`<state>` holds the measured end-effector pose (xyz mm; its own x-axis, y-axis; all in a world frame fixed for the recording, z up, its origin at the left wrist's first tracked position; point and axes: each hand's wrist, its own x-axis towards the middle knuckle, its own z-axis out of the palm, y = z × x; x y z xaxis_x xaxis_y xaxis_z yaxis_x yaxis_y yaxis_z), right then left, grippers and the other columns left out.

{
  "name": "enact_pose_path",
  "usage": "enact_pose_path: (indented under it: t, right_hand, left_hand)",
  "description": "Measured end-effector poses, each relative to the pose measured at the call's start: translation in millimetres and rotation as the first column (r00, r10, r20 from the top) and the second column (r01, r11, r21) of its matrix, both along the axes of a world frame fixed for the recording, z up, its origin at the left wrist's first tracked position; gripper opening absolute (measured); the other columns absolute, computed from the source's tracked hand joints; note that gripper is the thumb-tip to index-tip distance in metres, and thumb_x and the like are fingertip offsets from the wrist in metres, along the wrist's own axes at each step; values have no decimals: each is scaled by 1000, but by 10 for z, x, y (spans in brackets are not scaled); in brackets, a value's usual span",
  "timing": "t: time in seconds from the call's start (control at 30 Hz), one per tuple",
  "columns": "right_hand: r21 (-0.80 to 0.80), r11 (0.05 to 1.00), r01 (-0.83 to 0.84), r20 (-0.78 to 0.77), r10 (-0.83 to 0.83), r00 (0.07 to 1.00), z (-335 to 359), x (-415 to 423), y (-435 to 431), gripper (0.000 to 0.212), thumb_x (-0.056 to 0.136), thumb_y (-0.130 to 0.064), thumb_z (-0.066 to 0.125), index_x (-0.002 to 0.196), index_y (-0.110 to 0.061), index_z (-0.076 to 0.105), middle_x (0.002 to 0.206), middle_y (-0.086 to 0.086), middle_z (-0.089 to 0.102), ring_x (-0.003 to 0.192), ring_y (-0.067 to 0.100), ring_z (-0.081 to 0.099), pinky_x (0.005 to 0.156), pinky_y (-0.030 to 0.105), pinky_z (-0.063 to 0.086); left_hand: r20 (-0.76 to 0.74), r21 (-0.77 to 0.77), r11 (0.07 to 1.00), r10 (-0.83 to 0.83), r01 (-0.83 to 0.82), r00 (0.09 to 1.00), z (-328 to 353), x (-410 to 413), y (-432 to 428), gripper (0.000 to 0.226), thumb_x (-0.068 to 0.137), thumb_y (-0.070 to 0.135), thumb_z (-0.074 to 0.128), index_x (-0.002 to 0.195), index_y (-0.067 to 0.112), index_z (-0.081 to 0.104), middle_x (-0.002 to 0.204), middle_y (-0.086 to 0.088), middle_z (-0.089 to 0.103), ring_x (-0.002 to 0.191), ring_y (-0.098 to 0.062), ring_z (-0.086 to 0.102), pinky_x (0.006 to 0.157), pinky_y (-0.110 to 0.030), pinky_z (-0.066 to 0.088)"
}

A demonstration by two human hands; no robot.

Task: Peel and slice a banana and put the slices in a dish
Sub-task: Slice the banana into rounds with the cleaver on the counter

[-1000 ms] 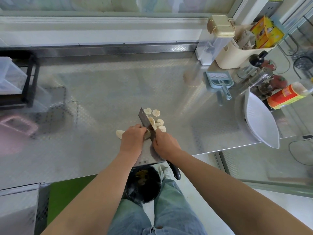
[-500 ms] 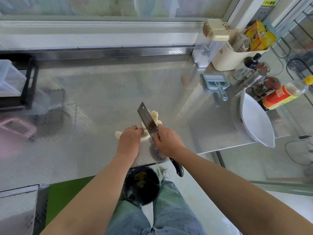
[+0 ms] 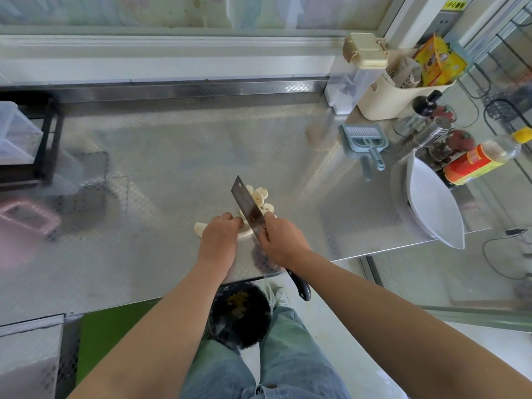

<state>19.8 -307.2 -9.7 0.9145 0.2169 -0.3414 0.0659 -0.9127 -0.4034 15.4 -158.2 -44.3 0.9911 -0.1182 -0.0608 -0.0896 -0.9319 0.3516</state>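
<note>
Peeled pale banana [image 3: 199, 227] lies mid-frame; cut round slices [image 3: 260, 194] cluster above-right; white dish [image 3: 434, 208] tilted at right edge.

Kitchen, domestic or small-scale. Evidence: embossed stainless-steel counter [image 3: 161, 168] with raised back edge; cleaver [image 3: 247, 205] over peeled banana [image 3: 201, 227]; sauce bottle [image 3: 478, 161] and dark-capped condiment bottles at right; cream caddy [image 3: 394, 100]; white dish [image 3: 434, 205]; black waste bin [image 3: 240, 315] below counter.

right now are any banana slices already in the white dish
No, the white dish at the counter's right edge holds nothing, and the slices lie on the steel counter beside the cleaver.
</note>
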Motion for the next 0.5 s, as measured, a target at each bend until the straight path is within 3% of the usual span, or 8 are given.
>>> enact_pose_path:
  t: [0.2, 0.5]
  right_hand:
    - [-24, 1000, 6, -28, -6, 1000, -6, 15, 37, 17, 97, -25, 38, 85, -13, 36, 67, 0, 39, 61, 25, 44, 57, 34, 30]
    - [-61, 998, 3, -156, -12, 988, -80, -24, 135, 10, 98, -20, 39, 92, -13, 36, 83, 7, 49, 74, 29, 50, 64, 35, 36]
  left_hand:
    - [-14, -3, 1000, -3, 3, 1000, 30, 5, -2, 14, 78, -1, 62, 86, 9, 67, 82, -9, 61, 76, -25, 55, 59, -29, 34]
    - [-12, -28, 999, 16, -16, 1000, 42, 2, -1, 17, 82, 2, 63, 96, 11, 69, 89, -7, 64, 81, -22, 56, 68, -32, 47]
